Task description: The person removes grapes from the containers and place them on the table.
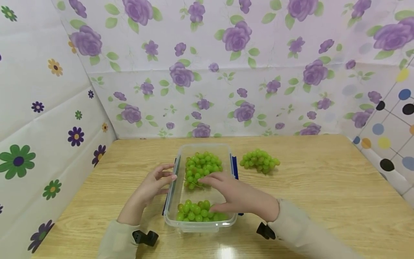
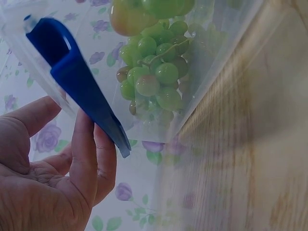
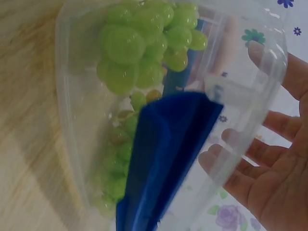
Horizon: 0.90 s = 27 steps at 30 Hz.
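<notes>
My left hand (image 1: 154,182) touches the box (image 1: 201,225) side, right hand (image 1: 237,196) hovers over it, both relaxed and holding nothing. Only the head cam catches the spare grapes (image 1: 260,160) on the table (image 1: 323,194).

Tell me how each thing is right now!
Clear plastic box with blue clips: open, no lid, two bunches inside.
Far green grape bunch in box: lying inside.
Near green grape bunch in box: lying inside.
Green grape bunch on wooden table: outside, right of box.
Left hand: open, fingers at box's left side.
Right hand: open, over box.
</notes>
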Motion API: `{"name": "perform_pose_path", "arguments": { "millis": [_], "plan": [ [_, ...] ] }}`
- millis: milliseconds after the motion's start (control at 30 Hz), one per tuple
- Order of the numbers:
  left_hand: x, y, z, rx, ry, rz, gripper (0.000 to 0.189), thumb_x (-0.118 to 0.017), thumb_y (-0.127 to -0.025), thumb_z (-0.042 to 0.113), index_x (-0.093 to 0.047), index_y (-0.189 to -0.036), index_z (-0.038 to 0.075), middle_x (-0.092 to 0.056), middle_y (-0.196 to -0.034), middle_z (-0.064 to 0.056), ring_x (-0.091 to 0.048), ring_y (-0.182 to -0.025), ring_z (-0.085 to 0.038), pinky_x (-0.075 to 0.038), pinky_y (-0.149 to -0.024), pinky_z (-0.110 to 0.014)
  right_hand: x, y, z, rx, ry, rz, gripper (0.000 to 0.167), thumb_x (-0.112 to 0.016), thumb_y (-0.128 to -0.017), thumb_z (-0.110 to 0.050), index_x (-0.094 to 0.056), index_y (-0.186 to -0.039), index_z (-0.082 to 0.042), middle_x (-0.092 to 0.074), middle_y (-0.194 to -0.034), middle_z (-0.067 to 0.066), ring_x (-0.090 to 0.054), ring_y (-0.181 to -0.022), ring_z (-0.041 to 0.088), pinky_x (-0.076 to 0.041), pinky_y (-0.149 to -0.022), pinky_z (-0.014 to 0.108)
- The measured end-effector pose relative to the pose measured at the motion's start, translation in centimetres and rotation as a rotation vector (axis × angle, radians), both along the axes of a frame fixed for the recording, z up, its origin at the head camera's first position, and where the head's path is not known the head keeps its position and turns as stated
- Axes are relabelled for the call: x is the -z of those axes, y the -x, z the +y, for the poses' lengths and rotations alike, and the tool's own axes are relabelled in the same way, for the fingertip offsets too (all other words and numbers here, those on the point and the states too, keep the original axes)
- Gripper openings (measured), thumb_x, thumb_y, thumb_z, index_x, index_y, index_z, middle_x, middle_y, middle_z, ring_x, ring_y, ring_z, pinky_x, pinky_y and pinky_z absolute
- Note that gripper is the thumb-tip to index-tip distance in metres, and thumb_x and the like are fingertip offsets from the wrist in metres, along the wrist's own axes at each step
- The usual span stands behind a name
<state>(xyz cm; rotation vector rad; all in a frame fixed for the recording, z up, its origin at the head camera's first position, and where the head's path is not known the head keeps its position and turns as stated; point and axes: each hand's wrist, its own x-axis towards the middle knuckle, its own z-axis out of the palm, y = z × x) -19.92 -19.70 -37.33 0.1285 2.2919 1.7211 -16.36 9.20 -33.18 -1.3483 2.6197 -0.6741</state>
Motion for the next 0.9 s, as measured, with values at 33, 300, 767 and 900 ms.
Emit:
{"name": "perform_pose_path", "arguments": {
  "millis": [33, 300, 767, 900],
  "plan": [
    [0.0, 0.0, 0.0, 0.0, 0.0, 0.001, 0.056, -0.059, -0.095, 0.027, -0.036, -0.144, 0.011, -0.042, -0.134, -0.02, -0.047, -0.12, -0.031, -0.05, -0.091, -0.046, 0.0, 0.0, -0.1, 0.007, -0.003, -0.015, 0.07, -0.07, -0.086, -0.033, -0.037, -0.145, -0.013, -0.044, -0.14, 0.008, -0.047, -0.123, 0.022, -0.045, -0.098, 0.037],
    [-0.1, 0.0, 0.1, -0.011, -0.003, 0.001, 0.054, -0.058, -0.095, 0.024, -0.037, -0.143, 0.011, -0.043, -0.132, -0.02, -0.048, -0.119, -0.031, -0.05, -0.091, -0.046, 0.4, 0.0, -1.3, 0.052, -0.008, -0.136, 0.073, -0.072, -0.084, -0.033, -0.038, -0.145, -0.012, -0.045, -0.141, 0.004, -0.047, -0.124, 0.021, -0.045, -0.099, 0.039],
    [0.0, 0.2, 0.0, 0.003, -0.002, -0.006, 0.055, -0.058, -0.096, 0.027, -0.036, -0.144, 0.012, -0.042, -0.134, -0.02, -0.048, -0.12, -0.032, -0.05, -0.091, -0.046, 0.8, 0.6, -2.9, 0.117, -0.01, -0.272, 0.075, -0.075, -0.082, -0.03, -0.038, -0.144, -0.01, -0.045, -0.142, 0.006, -0.046, -0.128, 0.024, -0.044, -0.101, 0.04],
    [0.0, 0.1, 0.0, 0.002, 0.001, -0.007, 0.055, -0.058, -0.096, 0.026, -0.036, -0.144, 0.012, -0.042, -0.134, -0.02, -0.047, -0.12, -0.032, -0.05, -0.092, -0.046, 1.0, 0.7, -3.3, 0.112, -0.03, -0.29, 0.076, -0.076, -0.082, -0.03, -0.038, -0.144, -0.01, -0.044, -0.143, 0.008, -0.045, -0.128, 0.024, -0.043, -0.101, 0.038]
  ]
}}
